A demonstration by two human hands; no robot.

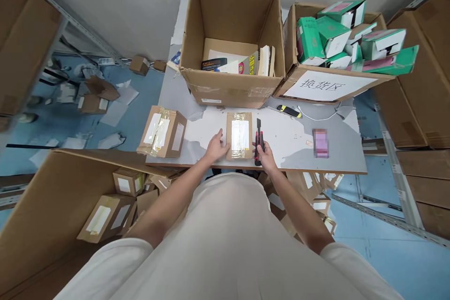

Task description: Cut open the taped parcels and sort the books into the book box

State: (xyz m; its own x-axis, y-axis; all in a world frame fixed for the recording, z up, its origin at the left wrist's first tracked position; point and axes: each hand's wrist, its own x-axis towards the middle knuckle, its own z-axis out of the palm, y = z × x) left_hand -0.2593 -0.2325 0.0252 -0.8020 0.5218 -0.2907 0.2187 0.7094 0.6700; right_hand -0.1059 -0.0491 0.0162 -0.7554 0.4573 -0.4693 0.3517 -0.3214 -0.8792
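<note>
Blue floor point(404, 262) spreads out on both sides of a grey and white table point(291, 161), whose surface is worn in large pale patches. At the lower left, beside the table's front edge, gapes a big cardboard bin point(45, 197) holding taped parcels point(105, 218) with white labels. At the back of the table stands a tall open box point(232, 89) with several books point(251, 63) inside, some lying and some on edge. Just to its right, a smaller open box point(288, 47) is heaped above its rim with green cartons point(311, 40), and a handwritten white sign point(323, 85) covers much of its front. A taped parcel point(163, 132) sits near the table's left end. The smaller labelled parcel point(239, 136) lies flat near the front edge, between the person's two hands, which are well apart. The left hand point(216, 147) is spread, its fingers at the parcel's left side; the right hand point(266, 157) is closed around a red-and-black cutter point(259, 143) just beside the opposite side, and whether its fingertips touch the cardboard cannot be told. Farther right lie a blurred pink rectangle point(320, 143), a yellow-and-black knife point(288, 111) by the boxes, and a tiny paper scrap point(309, 143).
</note>
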